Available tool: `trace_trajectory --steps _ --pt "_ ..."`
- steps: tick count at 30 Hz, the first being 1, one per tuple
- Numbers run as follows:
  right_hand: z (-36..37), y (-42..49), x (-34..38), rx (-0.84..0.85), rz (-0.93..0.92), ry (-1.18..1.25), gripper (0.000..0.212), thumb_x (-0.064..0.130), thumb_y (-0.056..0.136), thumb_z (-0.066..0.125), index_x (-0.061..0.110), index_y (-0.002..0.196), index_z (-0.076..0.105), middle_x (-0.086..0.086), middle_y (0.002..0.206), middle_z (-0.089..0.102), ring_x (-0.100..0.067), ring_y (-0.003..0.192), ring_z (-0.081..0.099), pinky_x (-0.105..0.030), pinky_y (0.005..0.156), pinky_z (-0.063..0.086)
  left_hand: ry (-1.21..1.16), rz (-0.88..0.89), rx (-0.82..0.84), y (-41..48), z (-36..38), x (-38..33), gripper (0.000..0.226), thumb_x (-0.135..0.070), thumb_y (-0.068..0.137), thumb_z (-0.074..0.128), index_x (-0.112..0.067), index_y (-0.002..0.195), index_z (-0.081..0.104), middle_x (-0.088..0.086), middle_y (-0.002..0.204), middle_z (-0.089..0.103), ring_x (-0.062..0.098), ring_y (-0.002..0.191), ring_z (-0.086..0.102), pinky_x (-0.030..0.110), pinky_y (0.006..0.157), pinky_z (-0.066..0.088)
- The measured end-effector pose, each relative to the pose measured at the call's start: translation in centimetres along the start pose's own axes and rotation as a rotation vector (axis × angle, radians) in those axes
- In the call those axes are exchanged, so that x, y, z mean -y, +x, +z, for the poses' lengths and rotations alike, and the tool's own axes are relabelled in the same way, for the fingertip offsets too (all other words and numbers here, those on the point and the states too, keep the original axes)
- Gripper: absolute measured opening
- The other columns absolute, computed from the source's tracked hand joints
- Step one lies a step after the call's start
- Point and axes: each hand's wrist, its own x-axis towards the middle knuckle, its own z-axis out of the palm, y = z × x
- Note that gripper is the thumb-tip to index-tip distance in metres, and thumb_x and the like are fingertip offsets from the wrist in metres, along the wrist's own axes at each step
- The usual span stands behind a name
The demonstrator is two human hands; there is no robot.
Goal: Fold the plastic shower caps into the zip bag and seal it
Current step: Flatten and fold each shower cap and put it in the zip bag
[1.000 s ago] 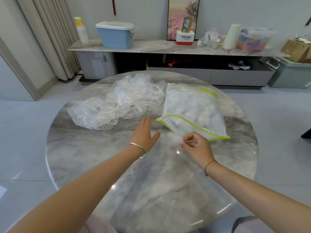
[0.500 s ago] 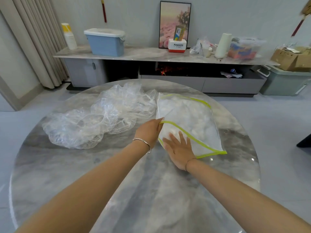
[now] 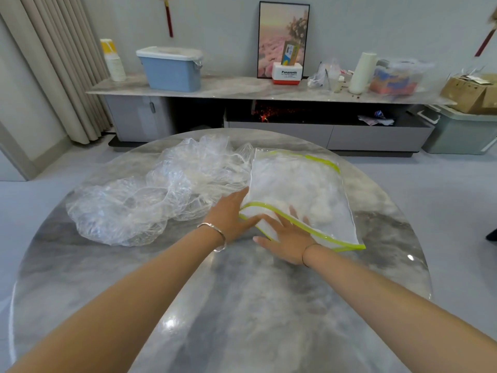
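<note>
Hands at zip bag mouth.
Left hand pinches the green lip; right hand reaches inside, fingers spread.

We view from head-worn wide-angle camera, facing forward and down, close over round table; single view.

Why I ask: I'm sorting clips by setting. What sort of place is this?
Probably a home living room: round marble table, long low wall cabinet with a framed picture, floor-length curtains.
</note>
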Motion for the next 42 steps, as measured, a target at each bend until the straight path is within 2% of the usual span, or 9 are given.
trace_trajectory --steps 6,10,17,20,25,32,36,39,42 --pt "1.6 -5.0 -0.5 -0.079 -0.16 -0.101 0.09 0.088 0.069 0.002 0.043 0.147 -0.004 0.014 0.151 -0.027 -0.017 0.143 -0.02 -0.043 0.114 -0.011 0.437 -0.387 -0.064 -4.4 -0.9 7.8 0.082 -0.063 0.091 0.031 -0.021 0.15 -0.008 0.005 0.158 -0.013 0.033 0.145 -0.003 0.046 0.116 0.005" --pt "2.0 -6.9 -0.3 -0.086 -0.247 -0.134 0.107 0.086 0.05 -0.024 0.042 0.147 -0.005 0.017 0.143 -0.034 -0.011 0.138 -0.029 -0.037 0.111 -0.018 0.418 -0.633 -0.011 -8.2 -1.8 12.3 0.078 -0.062 0.093 0.024 -0.019 0.15 -0.006 0.007 0.159 -0.004 0.034 0.145 -0.001 0.045 0.116 0.005" --pt "1.1 -9.6 0.7 -0.087 -0.295 -0.13 0.099 0.086 0.063 -0.006 0.038 0.148 0.004 0.017 0.145 -0.029 -0.003 0.134 -0.029 -0.031 0.111 -0.018 0.596 -0.356 -0.069 -10.3 -3.7 11.2 0.035 -0.049 0.093 0.041 -0.023 0.111 0.058 0.0 0.117 0.056 0.021 0.115 0.047 0.03 0.097 0.032" --pt "1.0 -10.9 1.6 -0.095 -0.326 -0.108 0.094 0.085 0.068 0.006 0.036 0.148 0.011 0.019 0.145 -0.027 -0.005 0.139 -0.024 -0.029 0.111 -0.017 0.637 -0.215 -0.211 -10.9 -4.4 9.9 0.032 -0.049 0.088 0.052 -0.02 0.101 0.056 0.001 0.107 0.056 0.021 0.103 0.049 0.029 0.088 0.035" --pt "1.8 -12.3 2.9 -0.078 -0.354 -0.036 0.093 0.085 0.069 0.013 0.035 0.147 0.014 0.018 0.148 -0.021 -0.005 0.14 -0.019 -0.027 0.112 -0.014 0.693 -0.213 -0.128 -11.8 -3.3 9.4 0.054 -0.051 0.085 0.056 -0.031 0.134 0.044 0.0 0.124 0.041 0.02 0.115 0.039 0.028 0.095 0.03" --pt "2.5 -12.6 4.2 -0.068 -0.353 0.0 0.088 0.077 0.071 0.013 0.032 0.145 0.024 0.01 0.157 -0.011 -0.013 0.145 -0.01 -0.029 0.114 -0.01 0.65 -0.202 -0.096 -11.3 -2.5 7.7 0.019 -0.03 0.094 0.046 -0.03 0.104 0.063 -0.007 0.113 0.058 0.017 0.113 0.04 0.024 0.093 0.027" --pt "2.4 -13.1 4.2 -0.125 -0.361 0.018 0.081 0.064 0.077 0.03 0.029 0.148 0.015 0.016 0.152 -0.012 -0.012 0.144 -0.008 -0.026 0.114 -0.008 0.395 -0.054 -0.139 -12.1 -1.3 5.0 0.018 -0.032 0.092 0.049 -0.027 0.104 0.061 -0.004 0.105 0.061 0.016 0.106 0.047 0.023 0.094 0.031" --pt "2.1 -13.2 3.7 -0.182 -0.373 -0.01 0.085 0.056 0.074 0.04 0.034 0.148 0.005 0.02 0.149 -0.012 -0.008 0.142 -0.009 -0.026 0.115 -0.008 0.153 0.159 0.019 -13.9 -0.1 2.6 0.033 -0.045 0.086 0.041 -0.022 0.102 0.06 -0.007 0.103 0.063 0.015 0.101 0.052 0.022 0.088 0.036" --pt "2.5 -13.1 2.9 -0.207 -0.411 -0.206 0.086 0.04 0.057 0.069 0.033 0.137 0.037 0.007 0.15 0.029 -0.016 0.138 0.021 -0.035 0.113 0.008 0.061 0.356 0.207 -16.1 0.9 0.7 0.028 -0.042 0.089 0.041 -0.022 0.1 0.057 -0.001 0.101 0.06 0.012 0.097 0.051 0.02 0.084 0.038"
